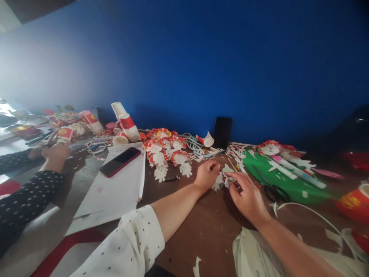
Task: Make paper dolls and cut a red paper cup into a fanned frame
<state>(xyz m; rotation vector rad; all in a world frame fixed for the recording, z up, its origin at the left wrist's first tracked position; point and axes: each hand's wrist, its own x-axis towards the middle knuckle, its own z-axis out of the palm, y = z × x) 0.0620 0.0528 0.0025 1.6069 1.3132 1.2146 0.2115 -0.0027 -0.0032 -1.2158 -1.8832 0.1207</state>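
My left hand [206, 176] is closed, its fingers curled down beside a small white paper cutout [218, 182]; whatever it may hold is hidden. Opposite it, my right hand [245, 195] has thumb and forefinger at a second paper cutout [226, 169] with bits of red and green, seemingly pinching its edge. To the left of my hands lies a cluster of similar paper figures [161, 152] with red and yellow frilled tops and white cut bodies.
A phone [223, 132] leans on the blue wall. Another phone [121, 161] lies on white card [106, 196]. Paper cups [128, 127] stand behind. Black-handled scissors [276, 193] rest on green sheet [305, 194]. At left, a co-worker's hand [56, 154] works near cups.
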